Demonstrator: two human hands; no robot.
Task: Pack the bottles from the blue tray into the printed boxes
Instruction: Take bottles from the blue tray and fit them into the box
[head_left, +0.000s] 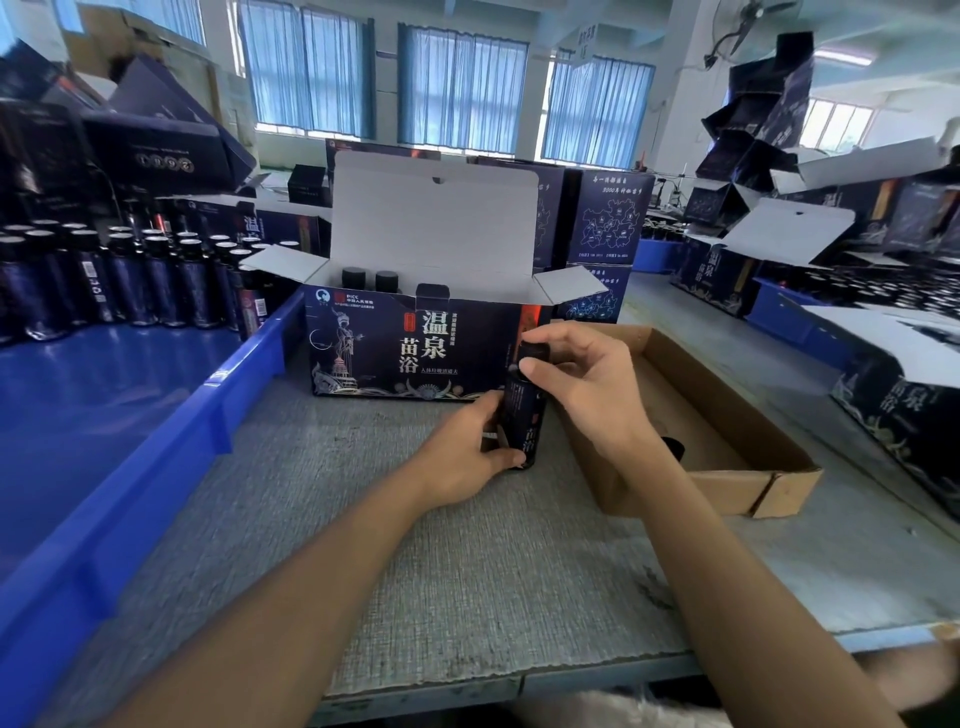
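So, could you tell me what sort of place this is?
Most likely a packing line in a factory or workshop: rows of dark bottles stand in a blue tray, an open printed box sits ahead, and more boxes are piled around.

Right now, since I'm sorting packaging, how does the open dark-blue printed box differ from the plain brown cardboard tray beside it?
The dark-blue printed box stands tall with its white lid flap raised; the plain brown cardboard tray is shallow and lidless. The box shows black bottle caps inside; the tray holds an unidentifiable dark object. Both rest on the grey mat.
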